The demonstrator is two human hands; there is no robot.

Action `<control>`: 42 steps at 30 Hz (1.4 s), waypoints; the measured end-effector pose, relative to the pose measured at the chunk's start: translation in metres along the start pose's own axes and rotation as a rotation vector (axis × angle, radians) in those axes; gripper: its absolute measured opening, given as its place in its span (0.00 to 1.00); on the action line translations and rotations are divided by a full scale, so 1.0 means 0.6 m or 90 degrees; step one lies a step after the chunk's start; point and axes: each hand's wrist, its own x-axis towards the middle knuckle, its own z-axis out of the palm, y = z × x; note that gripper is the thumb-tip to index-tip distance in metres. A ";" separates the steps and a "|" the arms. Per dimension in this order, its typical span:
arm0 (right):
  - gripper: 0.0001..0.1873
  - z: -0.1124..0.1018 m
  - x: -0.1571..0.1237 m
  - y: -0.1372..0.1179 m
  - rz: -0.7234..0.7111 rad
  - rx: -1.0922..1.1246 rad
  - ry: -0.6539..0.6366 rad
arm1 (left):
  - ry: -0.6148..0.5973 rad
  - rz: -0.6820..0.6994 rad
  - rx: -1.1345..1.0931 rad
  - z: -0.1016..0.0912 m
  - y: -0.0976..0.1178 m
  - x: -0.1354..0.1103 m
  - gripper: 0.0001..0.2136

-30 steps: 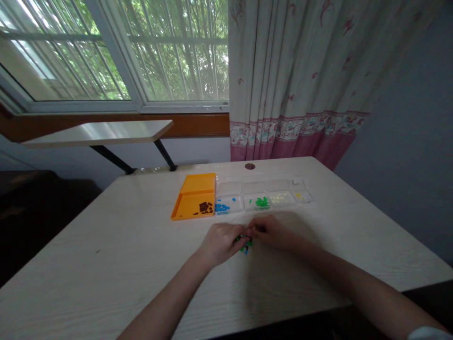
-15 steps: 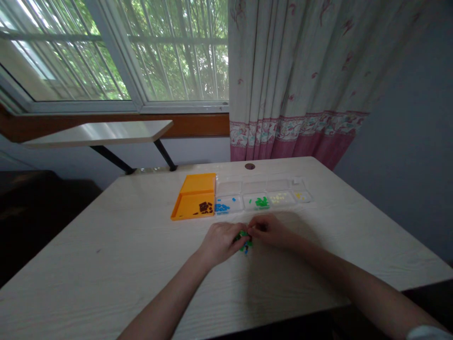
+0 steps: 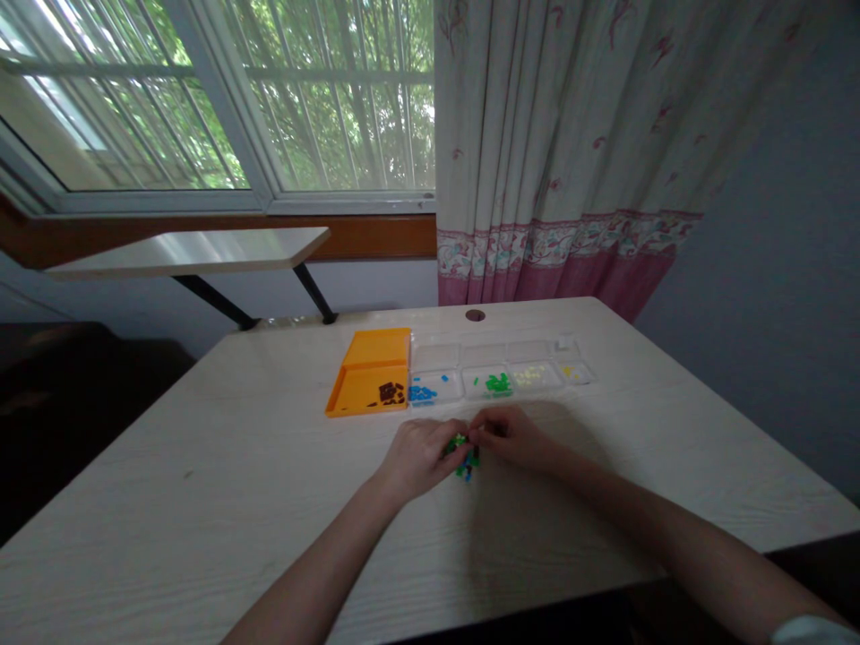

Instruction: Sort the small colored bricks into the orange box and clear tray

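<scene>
A small cluster of green, blue and dark toy building bricks (image 3: 466, 463) is between my hands, low over the table or touching it. My left hand (image 3: 425, 455) is closed around its left and upper side, thumb along the near face. At its upper right, the fingertips of my right hand (image 3: 505, 436) are pinched together, touching or almost touching the cluster. Whether a loose piece is in that pinch is hidden. Part of the cluster is covered by my left fingers.
Beyond my hands lies an open orange case (image 3: 366, 389) with dark brown bricks (image 3: 391, 392). Joined in a row to its right, clear boxes hold blue bricks (image 3: 422, 393), green bricks (image 3: 498, 384), pale yellow bricks (image 3: 529, 375) and a few yellow ones (image 3: 570, 371). A raised shelf (image 3: 202, 251) stands back left.
My hands stay around the brick cluster with only a slight shift of the fingers. The cases and loose bricks look the same.
</scene>
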 end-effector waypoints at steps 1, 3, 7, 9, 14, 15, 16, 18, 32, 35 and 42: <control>0.16 0.000 0.000 0.000 0.002 -0.004 0.005 | -0.001 -0.009 -0.006 0.000 -0.001 0.000 0.08; 0.16 -0.001 0.000 0.000 0.006 -0.007 0.009 | 0.001 -0.022 -0.027 0.001 -0.003 0.000 0.08; 0.16 -0.002 0.000 -0.003 0.017 -0.009 0.007 | 0.004 -0.045 -0.081 -0.001 -0.001 0.002 0.08; 0.16 -0.003 0.001 -0.004 0.018 -0.007 0.010 | -0.001 -0.068 -0.110 -0.001 0.000 0.002 0.08; 0.16 -0.002 0.002 -0.005 0.019 0.005 0.024 | 0.022 -0.131 -0.197 0.006 0.000 0.001 0.08; 0.16 -0.002 0.003 -0.005 0.021 0.005 0.026 | 0.029 -0.144 -0.217 0.009 0.000 0.001 0.08; 0.17 -0.002 0.003 -0.004 0.023 0.005 0.028 | 0.037 -0.157 -0.240 0.012 0.000 0.001 0.08; 0.17 -0.002 0.003 -0.004 0.026 0.007 0.029 | 0.048 -0.185 -0.286 0.018 -0.001 0.002 0.08; 0.10 -0.035 -0.013 -0.019 -0.046 -0.283 -0.128 | 0.293 -0.297 -0.362 -0.001 -0.025 0.002 0.08; 0.12 -0.042 -0.015 -0.022 -0.041 -0.331 -0.153 | 0.389 -0.280 -0.317 -0.015 -0.027 0.000 0.08; 0.13 -0.043 -0.015 -0.025 -0.030 -0.339 -0.172 | 0.428 -0.265 -0.252 -0.021 -0.022 -0.002 0.09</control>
